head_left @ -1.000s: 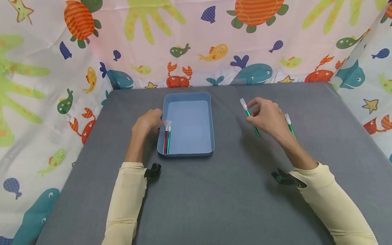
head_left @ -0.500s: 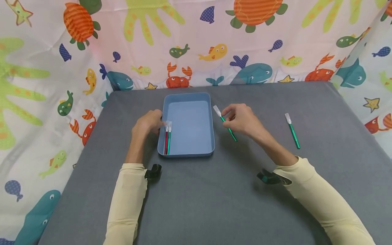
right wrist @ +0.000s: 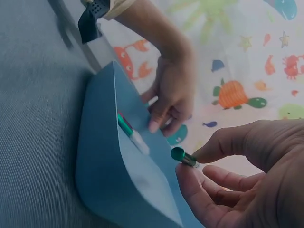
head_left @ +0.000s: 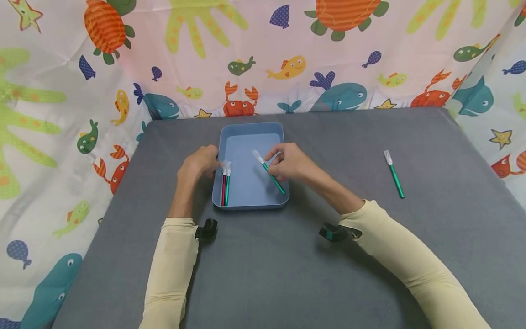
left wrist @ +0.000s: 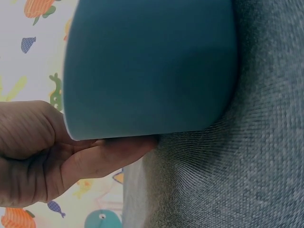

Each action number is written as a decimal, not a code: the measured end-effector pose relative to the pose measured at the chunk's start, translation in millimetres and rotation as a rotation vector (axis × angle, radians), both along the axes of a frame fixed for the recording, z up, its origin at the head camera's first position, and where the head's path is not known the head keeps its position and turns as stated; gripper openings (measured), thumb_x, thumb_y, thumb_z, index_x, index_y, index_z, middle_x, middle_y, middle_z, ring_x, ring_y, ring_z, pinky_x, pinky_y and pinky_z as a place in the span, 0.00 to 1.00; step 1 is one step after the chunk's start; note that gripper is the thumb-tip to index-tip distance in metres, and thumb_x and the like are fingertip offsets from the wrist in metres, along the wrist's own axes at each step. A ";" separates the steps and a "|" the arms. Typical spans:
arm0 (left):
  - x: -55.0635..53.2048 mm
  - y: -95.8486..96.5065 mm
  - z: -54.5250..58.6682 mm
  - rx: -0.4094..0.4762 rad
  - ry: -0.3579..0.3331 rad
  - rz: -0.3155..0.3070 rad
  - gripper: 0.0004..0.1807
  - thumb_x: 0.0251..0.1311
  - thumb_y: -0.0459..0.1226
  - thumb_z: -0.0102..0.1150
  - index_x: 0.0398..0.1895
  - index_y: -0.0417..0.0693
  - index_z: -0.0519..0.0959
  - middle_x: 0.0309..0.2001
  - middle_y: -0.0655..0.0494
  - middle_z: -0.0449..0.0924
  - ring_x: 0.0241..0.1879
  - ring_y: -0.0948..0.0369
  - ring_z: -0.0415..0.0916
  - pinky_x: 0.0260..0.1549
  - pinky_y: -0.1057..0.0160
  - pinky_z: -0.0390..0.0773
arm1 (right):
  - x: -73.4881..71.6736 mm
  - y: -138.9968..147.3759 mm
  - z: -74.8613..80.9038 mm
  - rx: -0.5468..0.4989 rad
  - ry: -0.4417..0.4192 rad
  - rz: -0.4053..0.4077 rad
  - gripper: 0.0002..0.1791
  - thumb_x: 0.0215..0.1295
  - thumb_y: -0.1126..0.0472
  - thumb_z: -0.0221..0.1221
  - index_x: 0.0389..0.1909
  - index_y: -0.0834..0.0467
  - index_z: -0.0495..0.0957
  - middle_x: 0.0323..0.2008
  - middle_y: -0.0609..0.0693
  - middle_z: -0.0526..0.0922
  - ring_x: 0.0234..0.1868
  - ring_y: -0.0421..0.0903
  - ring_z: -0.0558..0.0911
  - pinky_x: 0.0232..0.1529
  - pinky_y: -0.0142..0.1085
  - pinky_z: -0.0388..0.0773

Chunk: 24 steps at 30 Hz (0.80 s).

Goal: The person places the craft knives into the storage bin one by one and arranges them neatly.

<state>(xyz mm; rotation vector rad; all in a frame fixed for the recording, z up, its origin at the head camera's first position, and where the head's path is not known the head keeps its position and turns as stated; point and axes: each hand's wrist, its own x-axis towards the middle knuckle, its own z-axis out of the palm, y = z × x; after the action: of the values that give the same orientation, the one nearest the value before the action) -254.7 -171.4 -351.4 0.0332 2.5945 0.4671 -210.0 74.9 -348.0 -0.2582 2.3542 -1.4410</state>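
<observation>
My left hand (head_left: 199, 161) holds the left wall of the blue tray (head_left: 249, 207), thumb over the rim; in the left wrist view its fingers (left wrist: 111, 159) lie along the tray's side. Inside, against that wall, a red craft knife (head_left: 223, 188) and a green one (head_left: 228, 188) lie side by side with whitish clear caps. Over the tray's right half, my right hand (head_left: 289, 162) pinches another green craft knife (head_left: 276, 182) between thumb and fingers, cap tilted up-left. Its round handle end (right wrist: 177, 153) faces the right wrist camera.
One more capped green craft knife (head_left: 395, 177) lies on the grey cloth-covered table (head_left: 263, 274) at the right. A curtain (head_left: 148, 45) printed with sea animals hangs behind the table and along both sides. Each sleeve carries a black wrist camera (head_left: 207, 229).
My right hand has carried the green craft knife leftward from the table to over the tray, uncovering the other green knife at the right. The left hand and tray have stayed put.
</observation>
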 end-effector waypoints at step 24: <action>0.8 0.7 4.7 -0.036 -0.004 -0.030 0.18 0.63 0.41 0.53 0.51 0.39 0.70 0.38 0.46 0.76 0.35 0.53 0.75 0.33 0.58 0.72 | -10.7 -82.3 -39.7 -0.013 -0.142 -0.070 0.09 0.51 0.68 0.63 0.34 0.62 0.75 0.28 0.56 0.79 0.28 0.50 0.82 0.28 0.39 0.79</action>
<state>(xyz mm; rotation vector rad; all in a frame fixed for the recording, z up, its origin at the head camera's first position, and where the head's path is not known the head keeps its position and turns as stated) -253.9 -170.7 -346.7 0.0580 2.5938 0.4087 -220.7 -7.4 -387.8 -0.0749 2.2607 -1.4572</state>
